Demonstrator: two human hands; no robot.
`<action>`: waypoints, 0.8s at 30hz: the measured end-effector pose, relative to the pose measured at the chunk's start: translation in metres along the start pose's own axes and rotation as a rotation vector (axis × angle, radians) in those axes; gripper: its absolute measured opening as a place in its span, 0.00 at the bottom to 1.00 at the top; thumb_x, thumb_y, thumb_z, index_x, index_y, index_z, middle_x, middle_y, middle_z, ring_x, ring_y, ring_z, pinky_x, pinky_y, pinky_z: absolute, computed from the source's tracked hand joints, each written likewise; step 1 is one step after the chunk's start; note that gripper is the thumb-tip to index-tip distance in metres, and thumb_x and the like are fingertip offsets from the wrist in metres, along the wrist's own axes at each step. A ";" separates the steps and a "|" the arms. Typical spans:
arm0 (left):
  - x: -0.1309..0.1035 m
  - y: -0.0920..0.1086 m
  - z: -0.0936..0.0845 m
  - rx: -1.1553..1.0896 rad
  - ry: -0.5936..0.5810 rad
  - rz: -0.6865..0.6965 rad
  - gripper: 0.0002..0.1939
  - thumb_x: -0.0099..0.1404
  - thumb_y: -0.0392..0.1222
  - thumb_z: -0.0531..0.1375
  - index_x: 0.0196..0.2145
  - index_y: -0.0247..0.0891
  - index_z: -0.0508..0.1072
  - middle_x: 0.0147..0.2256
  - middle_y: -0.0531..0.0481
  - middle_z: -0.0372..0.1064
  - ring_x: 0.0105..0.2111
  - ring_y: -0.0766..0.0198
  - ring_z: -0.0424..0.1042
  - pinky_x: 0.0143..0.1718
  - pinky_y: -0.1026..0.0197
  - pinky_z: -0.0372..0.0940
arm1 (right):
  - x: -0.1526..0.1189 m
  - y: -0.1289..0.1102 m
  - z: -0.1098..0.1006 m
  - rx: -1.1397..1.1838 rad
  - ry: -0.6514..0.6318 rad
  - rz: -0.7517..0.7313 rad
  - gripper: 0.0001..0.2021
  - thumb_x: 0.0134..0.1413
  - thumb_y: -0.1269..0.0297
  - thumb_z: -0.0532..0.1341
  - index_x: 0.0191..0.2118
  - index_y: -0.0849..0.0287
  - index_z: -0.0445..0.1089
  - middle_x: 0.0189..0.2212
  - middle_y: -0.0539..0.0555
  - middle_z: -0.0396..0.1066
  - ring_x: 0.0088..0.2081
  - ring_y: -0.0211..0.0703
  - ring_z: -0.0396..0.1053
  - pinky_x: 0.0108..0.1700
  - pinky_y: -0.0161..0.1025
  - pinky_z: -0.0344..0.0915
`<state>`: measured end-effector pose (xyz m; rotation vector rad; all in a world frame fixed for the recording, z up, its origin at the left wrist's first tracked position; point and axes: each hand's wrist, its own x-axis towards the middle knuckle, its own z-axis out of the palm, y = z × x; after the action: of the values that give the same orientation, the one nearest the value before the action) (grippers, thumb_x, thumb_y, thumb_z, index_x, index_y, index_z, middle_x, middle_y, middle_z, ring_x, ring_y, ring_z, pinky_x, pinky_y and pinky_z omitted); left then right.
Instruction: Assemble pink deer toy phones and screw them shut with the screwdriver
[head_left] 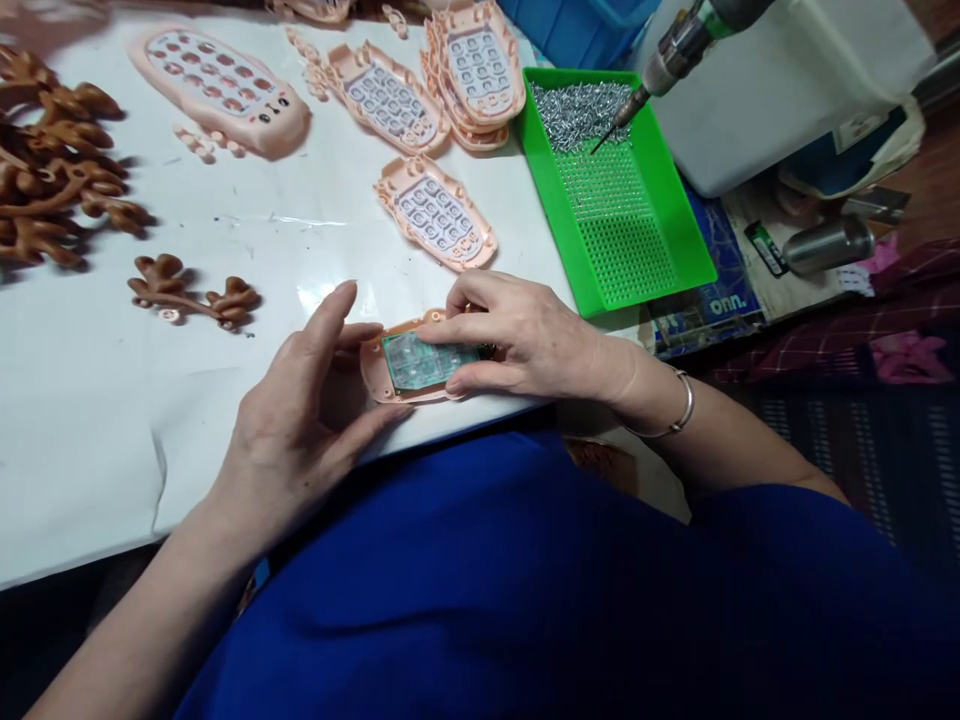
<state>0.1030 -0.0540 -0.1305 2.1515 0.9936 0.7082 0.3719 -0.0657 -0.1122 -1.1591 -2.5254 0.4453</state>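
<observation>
A pink toy phone shell (375, 376) lies at the table's front edge, its hollow side up, with a green circuit board (409, 364) inside it. Around the shell's left end, my left hand (289, 410) has its thumb along the near rim and fingers at the far corner; its index finger is raised. From the other side, my right hand (525, 340) grips the shell and board, index finger on the board's face and thumb at the near edge. The board's right end is hidden under that hand.
Beyond my hands lie pink shells with keypads (435, 215) and a closed pink toy phone (225, 90). Brown branch-like plastic parts (195, 292) sit at left. A green basket (547, 215) of screws (577, 115) stands right, under a hanging power screwdriver (667, 70).
</observation>
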 end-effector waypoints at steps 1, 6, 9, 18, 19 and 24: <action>0.000 0.000 0.000 -0.002 0.003 -0.001 0.40 0.70 0.53 0.63 0.72 0.59 0.50 0.57 0.52 0.73 0.50 0.55 0.79 0.56 0.48 0.75 | 0.000 -0.001 0.000 -0.002 -0.004 0.004 0.30 0.70 0.40 0.51 0.58 0.59 0.72 0.45 0.57 0.65 0.45 0.43 0.64 0.48 0.42 0.65; 0.000 -0.002 0.000 -0.017 -0.008 0.005 0.41 0.69 0.52 0.64 0.72 0.61 0.49 0.58 0.51 0.73 0.51 0.54 0.78 0.57 0.46 0.75 | 0.001 -0.003 -0.002 0.004 -0.012 0.029 0.26 0.70 0.43 0.55 0.57 0.60 0.72 0.44 0.57 0.65 0.45 0.44 0.64 0.48 0.42 0.64; 0.000 -0.001 0.000 -0.012 -0.012 0.011 0.42 0.69 0.52 0.65 0.72 0.61 0.49 0.58 0.50 0.73 0.52 0.53 0.78 0.57 0.44 0.75 | 0.002 -0.004 -0.002 -0.001 -0.028 0.041 0.24 0.70 0.45 0.55 0.56 0.60 0.72 0.44 0.57 0.65 0.44 0.44 0.63 0.47 0.42 0.63; 0.001 -0.005 -0.001 -0.017 -0.052 0.076 0.44 0.69 0.51 0.64 0.74 0.57 0.44 0.57 0.45 0.71 0.49 0.53 0.78 0.55 0.43 0.75 | 0.008 -0.013 -0.008 -0.043 -0.119 0.126 0.19 0.68 0.51 0.60 0.54 0.60 0.73 0.45 0.58 0.65 0.44 0.45 0.62 0.45 0.41 0.61; 0.002 -0.004 -0.002 -0.001 -0.058 0.097 0.44 0.69 0.51 0.64 0.74 0.54 0.44 0.58 0.44 0.70 0.50 0.53 0.77 0.54 0.43 0.75 | 0.008 -0.014 -0.009 -0.049 -0.132 0.138 0.19 0.68 0.52 0.60 0.54 0.60 0.73 0.45 0.58 0.65 0.44 0.45 0.62 0.45 0.41 0.61; 0.009 0.011 -0.004 0.192 0.037 0.254 0.32 0.68 0.46 0.65 0.66 0.40 0.63 0.58 0.36 0.65 0.57 0.47 0.69 0.56 0.43 0.72 | 0.010 -0.017 -0.010 -0.048 -0.142 0.152 0.17 0.64 0.53 0.65 0.53 0.57 0.74 0.44 0.57 0.66 0.44 0.45 0.63 0.44 0.40 0.61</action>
<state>0.1097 -0.0511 -0.1179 2.4699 0.8444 0.8013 0.3589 -0.0675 -0.0942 -1.3903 -2.5897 0.5243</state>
